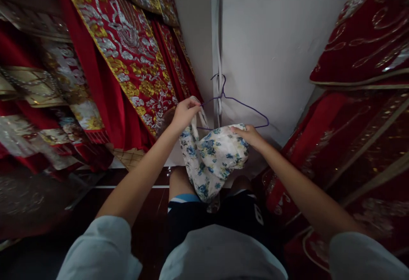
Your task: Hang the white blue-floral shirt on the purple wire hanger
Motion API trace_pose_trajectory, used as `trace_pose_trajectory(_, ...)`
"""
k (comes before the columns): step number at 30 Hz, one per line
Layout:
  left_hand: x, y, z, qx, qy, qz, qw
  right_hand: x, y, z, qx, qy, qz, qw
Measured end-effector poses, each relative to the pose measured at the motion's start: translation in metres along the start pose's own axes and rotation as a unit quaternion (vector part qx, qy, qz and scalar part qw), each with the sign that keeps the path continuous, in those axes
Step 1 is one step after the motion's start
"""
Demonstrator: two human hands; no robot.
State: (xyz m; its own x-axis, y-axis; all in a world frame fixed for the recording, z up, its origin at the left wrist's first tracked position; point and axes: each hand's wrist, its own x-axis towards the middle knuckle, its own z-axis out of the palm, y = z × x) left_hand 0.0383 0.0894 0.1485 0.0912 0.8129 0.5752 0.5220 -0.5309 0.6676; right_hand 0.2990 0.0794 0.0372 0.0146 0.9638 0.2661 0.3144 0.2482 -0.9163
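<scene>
A purple wire hanger [245, 104] is upright against the pale wall, its hook beside a white vertical cord. Below and in front of it hangs a white garment with blue flowers [220, 152]. My left hand [188, 112] pinches the garment's white strap at the left end of the hanger. The fingers of my right hand [247, 134] are closed on the garment's upper right edge, just below the hanger's lower bar. Part of that bar is hidden behind the cloth.
Red garments with gold and silver embroidery [128, 37] hang at the left. More red embroidered cloth [361, 46] fills the right side. A white cord [219, 29] runs down the wall [271, 24]. The floor [150, 212] is dark red.
</scene>
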Motion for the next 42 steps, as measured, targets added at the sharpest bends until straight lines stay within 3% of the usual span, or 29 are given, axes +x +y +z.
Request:
trace_pose_trajectory(4, 0.014, 0.009, 0.029, 0.105, -0.026, 0.038, 0.993, -0.006, -0.004, -0.001, -0.025, -0.002, -0.040, 0.999)
trace_pose_trajectory(8, 0.013, 0.003, 0.033, 0.185, -0.043, 0.054, 0.980, -0.019, -0.017, -0.021, -0.073, -0.021, -0.165, 0.983)
trace_pose_trajectory(11, 0.012, -0.001, 0.030, 0.197, -0.051, 0.067, 0.977, -0.027, -0.023, -0.048, -0.110, 0.033, -0.227, 0.967)
trace_pose_trajectory(15, 0.013, -0.002, 0.031, 0.195, -0.045, 0.074, 0.977, -0.027, -0.014, -0.091, -0.122, 0.193, -0.208, 0.951)
trace_pose_trajectory(16, 0.013, -0.002, 0.032, 0.196, -0.046, 0.072, 0.977, -0.025, -0.010, -0.100, -0.125, 0.206, -0.199, 0.950)
trace_pose_trajectory(18, 0.013, -0.003, 0.033, 0.209, -0.050, 0.067, 0.974, -0.022, -0.004, -0.111, -0.127, 0.179, -0.175, 0.960)
trace_pose_trajectory(20, 0.012, -0.006, 0.032, 0.237, -0.056, 0.056, 0.968, -0.023, -0.002, -0.112, -0.128, 0.129, -0.156, 0.971)
trace_pose_trajectory(22, 0.009, -0.011, 0.029, 0.268, -0.067, 0.037, 0.960, -0.026, -0.006, -0.105, -0.143, 0.123, -0.156, 0.970)
trace_pose_trajectory(27, 0.001, -0.017, 0.016, 0.327, -0.044, 0.065, 0.942, -0.028, -0.022, -0.096, -0.184, 0.236, -0.184, 0.936)
trace_pose_trajectory(31, -0.002, -0.011, 0.013, 0.342, -0.029, 0.094, 0.934, 0.001, -0.023, -0.106, -0.196, 0.296, -0.190, 0.915)
trace_pose_trajectory(37, -0.001, -0.012, 0.016, 0.339, -0.035, 0.096, 0.935, 0.050, -0.002, -0.102, -0.236, 0.250, -0.102, 0.934)
trace_pose_trajectory(40, 0.002, -0.020, 0.008, 0.323, -0.018, 0.103, 0.941, 0.053, 0.000, -0.098, -0.195, 0.202, -0.060, 0.958)
trace_pose_trajectory(42, 0.004, -0.028, -0.001, 0.288, 0.010, 0.105, 0.952, 0.048, -0.004, -0.099, -0.114, 0.140, -0.008, 0.984)
